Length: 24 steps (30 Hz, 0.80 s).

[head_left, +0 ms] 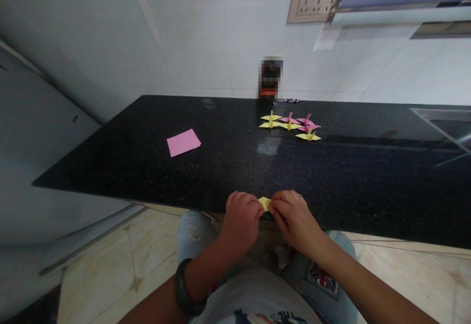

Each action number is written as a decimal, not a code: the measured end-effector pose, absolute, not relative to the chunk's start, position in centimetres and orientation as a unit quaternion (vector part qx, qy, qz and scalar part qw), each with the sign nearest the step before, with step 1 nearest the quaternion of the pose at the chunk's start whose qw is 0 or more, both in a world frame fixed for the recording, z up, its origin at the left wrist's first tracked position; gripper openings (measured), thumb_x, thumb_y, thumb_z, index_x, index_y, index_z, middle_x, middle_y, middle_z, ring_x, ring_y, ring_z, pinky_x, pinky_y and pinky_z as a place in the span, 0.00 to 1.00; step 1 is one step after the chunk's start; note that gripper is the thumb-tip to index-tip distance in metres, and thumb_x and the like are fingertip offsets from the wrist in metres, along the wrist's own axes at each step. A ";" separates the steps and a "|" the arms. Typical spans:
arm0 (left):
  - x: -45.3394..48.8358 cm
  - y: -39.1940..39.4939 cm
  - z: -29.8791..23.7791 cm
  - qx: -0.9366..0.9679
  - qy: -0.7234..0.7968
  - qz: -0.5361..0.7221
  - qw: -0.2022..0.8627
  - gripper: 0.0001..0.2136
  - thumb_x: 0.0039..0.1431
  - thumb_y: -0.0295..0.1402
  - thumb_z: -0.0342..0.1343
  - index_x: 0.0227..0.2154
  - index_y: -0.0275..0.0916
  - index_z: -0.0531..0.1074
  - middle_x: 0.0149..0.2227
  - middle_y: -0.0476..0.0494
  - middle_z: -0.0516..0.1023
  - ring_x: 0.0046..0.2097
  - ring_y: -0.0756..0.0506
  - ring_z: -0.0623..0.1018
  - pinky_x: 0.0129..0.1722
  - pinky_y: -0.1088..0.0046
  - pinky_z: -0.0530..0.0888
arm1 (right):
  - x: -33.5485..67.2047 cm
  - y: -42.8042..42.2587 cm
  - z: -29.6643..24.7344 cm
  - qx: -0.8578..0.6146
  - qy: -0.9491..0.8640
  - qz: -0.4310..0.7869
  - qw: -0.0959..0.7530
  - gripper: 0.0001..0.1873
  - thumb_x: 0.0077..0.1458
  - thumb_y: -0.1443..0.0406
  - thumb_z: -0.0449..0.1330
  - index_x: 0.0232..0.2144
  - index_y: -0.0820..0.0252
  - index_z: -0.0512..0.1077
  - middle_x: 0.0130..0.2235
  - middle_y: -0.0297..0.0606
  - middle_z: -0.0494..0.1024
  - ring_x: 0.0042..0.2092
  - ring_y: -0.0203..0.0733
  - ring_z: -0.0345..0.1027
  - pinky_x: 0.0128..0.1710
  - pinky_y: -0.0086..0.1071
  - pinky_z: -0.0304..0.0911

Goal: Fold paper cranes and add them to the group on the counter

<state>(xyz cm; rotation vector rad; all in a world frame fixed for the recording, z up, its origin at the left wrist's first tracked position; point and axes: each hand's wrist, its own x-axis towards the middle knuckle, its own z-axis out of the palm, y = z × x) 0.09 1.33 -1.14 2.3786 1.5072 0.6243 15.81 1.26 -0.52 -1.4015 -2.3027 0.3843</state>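
Note:
My left hand [241,218] and my right hand [294,218] meet at the near edge of a black stone counter [221,167]. Both are curled, fingers pinched on a small folded piece of yellow paper [264,202] held between them. Most of the paper is hidden by my fingers. A ring shows on my right hand and a dark bangle on my left wrist. Farther back on the counter stands a cluster of several yellow and pink folded paper cranes [290,125]. A flat pink paper square [183,142] lies to the left.
A dark blurred object [270,79] stands against the tiled wall behind the cranes. A wall socket plate [314,0] sits high up, a shelf edge to the right. A sink rim [441,123] shows far right. Below is tiled floor [110,275].

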 end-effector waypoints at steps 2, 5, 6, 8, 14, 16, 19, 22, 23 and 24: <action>0.1 1.5 -1.3 0.820 0.514 0.218 0.127 0.08 0.55 0.28 0.46 0.25 0.38 0.70 0.31 0.46 0.70 0.38 0.46 0.66 0.43 0.63 0.61 | 15.9 1.4 -0.4 -0.500 -0.826 0.150 0.211 0.07 0.53 0.69 0.50 0.29 0.60 0.69 0.33 0.39 0.68 0.37 0.41 0.58 0.38 0.36 0.52; 0.1 1.5 -1.5 0.821 0.511 0.222 0.125 0.08 0.55 0.28 0.46 0.25 0.38 0.69 0.31 0.46 0.69 0.37 0.46 0.66 0.41 0.64 0.62 | 16.2 1.7 -0.3 -0.489 -0.829 0.169 0.212 0.04 0.51 0.68 0.53 0.29 0.59 0.69 0.33 0.38 0.68 0.37 0.41 0.58 0.38 0.36 0.52; 0.1 1.4 -1.6 0.821 0.512 0.222 0.125 0.08 0.55 0.28 0.46 0.25 0.38 0.69 0.31 0.46 0.70 0.37 0.46 0.66 0.41 0.64 0.62 | 16.2 1.7 -0.3 -0.486 -0.830 0.171 0.213 0.04 0.50 0.68 0.54 0.28 0.59 0.69 0.33 0.38 0.68 0.37 0.41 0.58 0.38 0.35 0.52; 0.1 1.4 -1.6 0.819 0.513 0.223 0.123 0.09 0.55 0.28 0.46 0.25 0.38 0.69 0.31 0.46 0.70 0.37 0.46 0.66 0.41 0.64 0.62 | 16.2 1.9 -0.3 -0.487 -0.829 0.172 0.214 0.03 0.50 0.68 0.55 0.28 0.59 0.69 0.32 0.37 0.68 0.37 0.41 0.58 0.37 0.35 0.52; 0.3 1.3 -1.7 0.810 0.522 0.234 0.128 0.08 0.55 0.27 0.45 0.27 0.37 0.69 0.31 0.45 0.69 0.37 0.46 0.66 0.41 0.64 0.63 | 15.8 2.1 -0.2 -0.501 -0.825 0.169 0.202 0.06 0.51 0.69 0.53 0.26 0.59 0.69 0.31 0.36 0.67 0.36 0.40 0.57 0.37 0.35 0.51; 0.4 1.3 -1.7 0.807 0.525 0.237 0.134 0.07 0.54 0.27 0.46 0.28 0.37 0.69 0.31 0.46 0.69 0.38 0.46 0.66 0.43 0.63 0.62 | 15.8 2.2 0.0 -0.500 -0.827 0.168 0.194 0.06 0.51 0.69 0.53 0.26 0.60 0.69 0.31 0.36 0.67 0.36 0.40 0.57 0.37 0.35 0.50; 0.4 1.1 -1.7 0.802 0.528 0.243 0.140 0.06 0.54 0.26 0.46 0.28 0.37 0.69 0.31 0.46 0.69 0.38 0.46 0.66 0.45 0.61 0.61 | 15.9 2.6 0.2 -0.490 -0.835 0.174 0.181 0.07 0.51 0.69 0.53 0.25 0.59 0.70 0.31 0.36 0.67 0.36 0.39 0.57 0.36 0.34 0.50; 0.5 0.9 -1.7 0.798 0.532 0.245 0.143 0.07 0.54 0.25 0.46 0.28 0.37 0.68 0.31 0.46 0.69 0.38 0.46 0.66 0.46 0.61 0.60 | 16.2 3.2 0.3 -0.473 -0.845 0.182 0.169 0.07 0.50 0.69 0.54 0.25 0.58 0.71 0.30 0.36 0.67 0.35 0.39 0.57 0.35 0.34 0.50; 0.6 0.9 -1.7 0.797 0.534 0.244 0.143 0.07 0.54 0.25 0.46 0.27 0.37 0.68 0.32 0.46 0.68 0.38 0.46 0.66 0.46 0.61 0.61 | 16.3 3.4 0.3 -0.468 -0.848 0.184 0.168 0.06 0.50 0.68 0.55 0.24 0.57 0.71 0.30 0.36 0.67 0.35 0.39 0.58 0.35 0.34 0.50; 0.6 0.9 -1.7 0.795 0.537 0.244 0.142 0.07 0.54 0.25 0.45 0.27 0.36 0.68 0.32 0.45 0.68 0.38 0.46 0.65 0.45 0.62 0.61 | 16.3 3.6 0.3 -0.465 -0.849 0.185 0.169 0.06 0.50 0.68 0.55 0.24 0.57 0.71 0.30 0.36 0.67 0.35 0.39 0.58 0.35 0.34 0.50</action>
